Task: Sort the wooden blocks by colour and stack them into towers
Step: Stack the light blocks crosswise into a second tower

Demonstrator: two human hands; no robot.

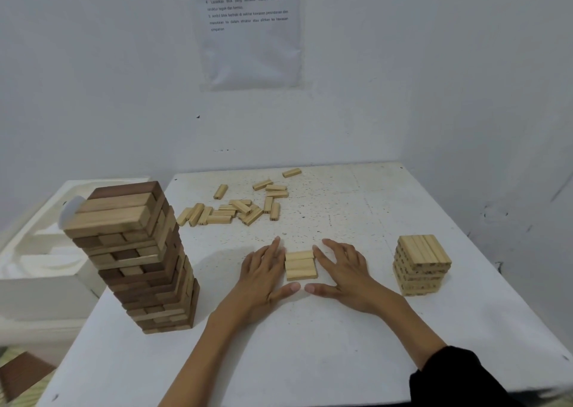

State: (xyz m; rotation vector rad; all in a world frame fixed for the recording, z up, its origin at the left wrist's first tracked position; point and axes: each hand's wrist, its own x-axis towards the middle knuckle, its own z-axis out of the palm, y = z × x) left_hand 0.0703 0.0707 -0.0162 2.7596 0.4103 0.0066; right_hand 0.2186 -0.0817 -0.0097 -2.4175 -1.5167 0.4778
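Three pale blocks (300, 265) lie side by side between left hand (260, 278) and right hand (342, 271), straight fingers (338, 249) touching their ends

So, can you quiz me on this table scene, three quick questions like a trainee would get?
1. True or false: the tall tower on the left mixes dark and light blocks.
2. How many pale blocks lie in a row between the left hand and the right hand?
3. Where on the table is the loose pile? A) its far side B) its near edge C) beside the right elbow
Key: 1 true; 2 three; 3 A.
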